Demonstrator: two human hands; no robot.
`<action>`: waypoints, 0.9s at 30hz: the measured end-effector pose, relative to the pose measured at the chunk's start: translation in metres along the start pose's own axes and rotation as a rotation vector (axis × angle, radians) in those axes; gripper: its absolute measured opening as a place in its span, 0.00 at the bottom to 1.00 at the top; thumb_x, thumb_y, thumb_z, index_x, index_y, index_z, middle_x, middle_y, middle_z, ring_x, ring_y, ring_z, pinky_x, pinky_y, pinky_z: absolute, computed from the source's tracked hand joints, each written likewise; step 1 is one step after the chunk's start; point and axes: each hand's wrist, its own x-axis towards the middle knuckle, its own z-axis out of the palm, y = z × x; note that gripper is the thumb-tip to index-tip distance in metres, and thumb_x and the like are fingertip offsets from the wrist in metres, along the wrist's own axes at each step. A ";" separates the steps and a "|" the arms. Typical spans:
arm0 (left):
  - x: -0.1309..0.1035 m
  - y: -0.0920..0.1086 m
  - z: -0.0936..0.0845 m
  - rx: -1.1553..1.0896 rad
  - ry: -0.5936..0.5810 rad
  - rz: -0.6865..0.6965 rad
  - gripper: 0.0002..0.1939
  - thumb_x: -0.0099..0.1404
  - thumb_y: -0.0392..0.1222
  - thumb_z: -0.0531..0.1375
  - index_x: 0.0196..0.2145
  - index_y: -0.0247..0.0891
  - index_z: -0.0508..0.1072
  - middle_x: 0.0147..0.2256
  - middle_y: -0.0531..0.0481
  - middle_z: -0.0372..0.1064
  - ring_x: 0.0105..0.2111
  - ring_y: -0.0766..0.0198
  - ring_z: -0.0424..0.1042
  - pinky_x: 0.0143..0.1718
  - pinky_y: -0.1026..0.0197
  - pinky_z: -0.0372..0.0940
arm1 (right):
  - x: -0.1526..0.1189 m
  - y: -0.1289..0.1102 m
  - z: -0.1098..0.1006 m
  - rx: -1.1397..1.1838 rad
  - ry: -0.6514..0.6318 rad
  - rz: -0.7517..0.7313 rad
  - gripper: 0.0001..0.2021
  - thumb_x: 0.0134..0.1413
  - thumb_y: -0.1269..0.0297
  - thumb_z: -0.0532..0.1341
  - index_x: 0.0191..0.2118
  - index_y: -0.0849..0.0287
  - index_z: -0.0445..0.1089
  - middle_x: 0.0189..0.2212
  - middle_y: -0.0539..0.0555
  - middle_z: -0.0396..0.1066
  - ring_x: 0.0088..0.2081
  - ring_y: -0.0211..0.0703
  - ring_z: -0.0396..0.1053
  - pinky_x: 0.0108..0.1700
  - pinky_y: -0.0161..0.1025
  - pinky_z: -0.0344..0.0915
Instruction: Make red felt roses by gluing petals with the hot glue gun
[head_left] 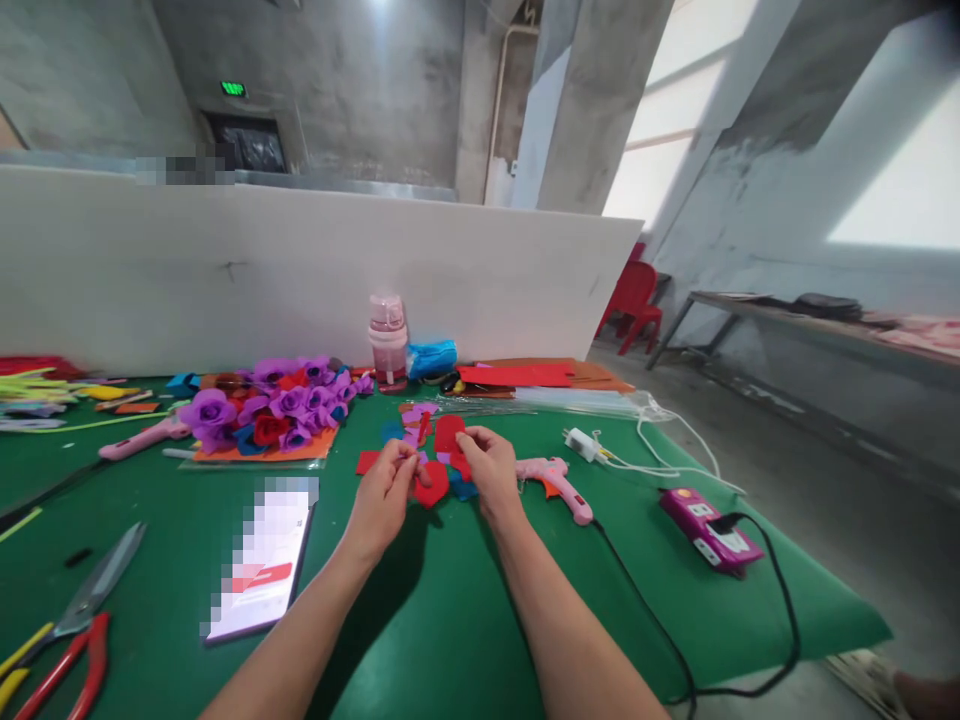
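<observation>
My left hand [388,492] is closed in a pinch on a rounded red petal-shaped piece [432,486] of paper or thin foam. To its right, my right hand [486,468] pinches another red piece [449,432], which stands up above the fingers. Both hands are just over the green table, close together. Around and behind them lie small purple, blue and red cut pieces [411,425], partly hidden by the fingers. A pink glue gun [559,482] rests right beside my right hand, its cord running toward the table's front.
Purple and red artificial flowers [281,405] are heaped at back left, near another pink glue gun [146,438]. Scissors [94,590], red-handled pliers [86,660] and a lit phone [262,570] lie at left. A pink bottle [388,345] stands behind. A purple power strip [709,530] and cords occupy the right.
</observation>
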 end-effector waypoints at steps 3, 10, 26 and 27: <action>-0.005 0.000 0.008 -0.083 -0.031 -0.048 0.10 0.60 0.48 0.53 0.29 0.38 0.64 0.25 0.54 0.65 0.22 0.68 0.61 0.25 0.66 0.56 | -0.004 -0.005 0.003 -0.033 0.015 -0.035 0.09 0.41 0.60 0.58 0.23 0.61 0.70 0.19 0.47 0.67 0.22 0.35 0.61 0.26 0.32 0.57; -0.007 0.003 0.012 -0.079 0.033 -0.062 0.10 0.56 0.46 0.58 0.26 0.36 0.69 0.25 0.54 0.64 0.26 0.68 0.61 0.30 0.66 0.56 | -0.014 -0.015 0.005 0.017 -0.040 -0.010 0.08 0.42 0.62 0.58 0.22 0.61 0.69 0.18 0.47 0.66 0.23 0.35 0.61 0.27 0.32 0.58; -0.008 0.003 0.011 -0.112 0.026 -0.131 0.09 0.53 0.45 0.60 0.27 0.35 0.70 0.20 0.55 0.63 0.22 0.70 0.60 0.25 0.67 0.54 | -0.020 -0.013 0.008 0.025 -0.040 -0.064 0.08 0.45 0.60 0.57 0.22 0.59 0.64 0.18 0.45 0.62 0.22 0.34 0.58 0.26 0.32 0.55; -0.008 0.003 0.012 -0.124 0.029 -0.134 0.09 0.53 0.45 0.60 0.27 0.35 0.70 0.20 0.55 0.63 0.22 0.70 0.60 0.25 0.67 0.55 | -0.020 -0.013 0.008 0.023 -0.038 -0.070 0.08 0.45 0.60 0.57 0.23 0.59 0.64 0.18 0.45 0.62 0.22 0.35 0.58 0.26 0.32 0.56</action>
